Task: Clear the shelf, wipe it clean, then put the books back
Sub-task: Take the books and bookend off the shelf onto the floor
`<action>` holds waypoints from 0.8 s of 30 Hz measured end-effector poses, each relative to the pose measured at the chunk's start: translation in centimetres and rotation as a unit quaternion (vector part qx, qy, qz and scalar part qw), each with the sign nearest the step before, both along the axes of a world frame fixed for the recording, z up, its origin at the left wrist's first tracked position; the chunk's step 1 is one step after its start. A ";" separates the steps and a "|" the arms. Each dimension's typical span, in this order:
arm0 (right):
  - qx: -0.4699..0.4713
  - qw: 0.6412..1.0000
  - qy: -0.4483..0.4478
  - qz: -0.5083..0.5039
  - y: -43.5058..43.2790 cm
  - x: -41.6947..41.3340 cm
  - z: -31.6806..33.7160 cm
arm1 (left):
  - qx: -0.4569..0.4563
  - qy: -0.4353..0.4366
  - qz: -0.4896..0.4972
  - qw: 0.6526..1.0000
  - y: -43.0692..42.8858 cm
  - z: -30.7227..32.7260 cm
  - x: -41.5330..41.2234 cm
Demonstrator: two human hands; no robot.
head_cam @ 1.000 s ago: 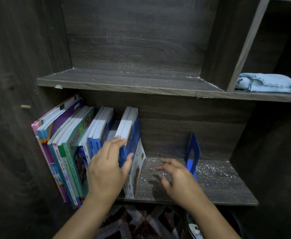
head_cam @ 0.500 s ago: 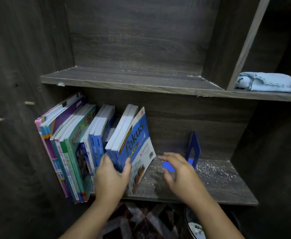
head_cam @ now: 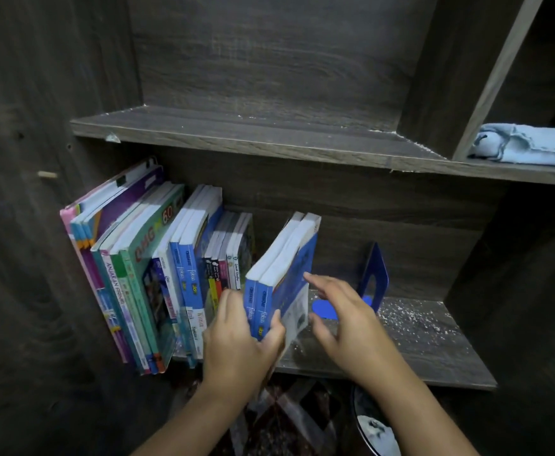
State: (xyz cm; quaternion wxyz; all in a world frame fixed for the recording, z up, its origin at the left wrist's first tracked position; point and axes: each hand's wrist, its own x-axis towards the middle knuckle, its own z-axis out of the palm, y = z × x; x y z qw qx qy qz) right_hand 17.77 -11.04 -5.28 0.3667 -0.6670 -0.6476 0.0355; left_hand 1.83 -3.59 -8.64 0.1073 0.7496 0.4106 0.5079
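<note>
Two blue books [head_cam: 281, 281] in my left hand [head_cam: 240, 340], near the front edge of the shelf [head_cam: 417, 370].
The lower part of these books is hidden behind my left hand, which grips them around the spines, thumb on the cover side. They stand a little apart from the row of books [head_cam: 157, 274] at the shelf's left end. My right hand [head_cam: 345, 324] is relaxed, fingers spread, just beside the cover; whether it touches, I cannot tell. It hides part of the blue bookend [head_cam: 374, 274].
</note>
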 end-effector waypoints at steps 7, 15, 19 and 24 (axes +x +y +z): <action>-0.030 1.000 0.002 -0.007 0.0 0.2 -0.4 | -0.213 -0.138 0.010 0.967 -0.6 -2.5 0.1; -0.006 1.000 -0.009 -0.005 -0.1 0.0 -0.4 | -0.279 -0.086 0.015 0.956 0.3 -2.7 -0.2; 0.036 0.999 -0.023 -0.017 -0.8 -0.4 0.7 | -0.219 -0.029 -0.006 0.975 0.8 -1.0 -0.4; 0.124 0.984 -0.109 -0.071 -1.5 -2.2 2.8 | -0.127 0.015 -0.055 0.990 -0.6 1.4 -1.2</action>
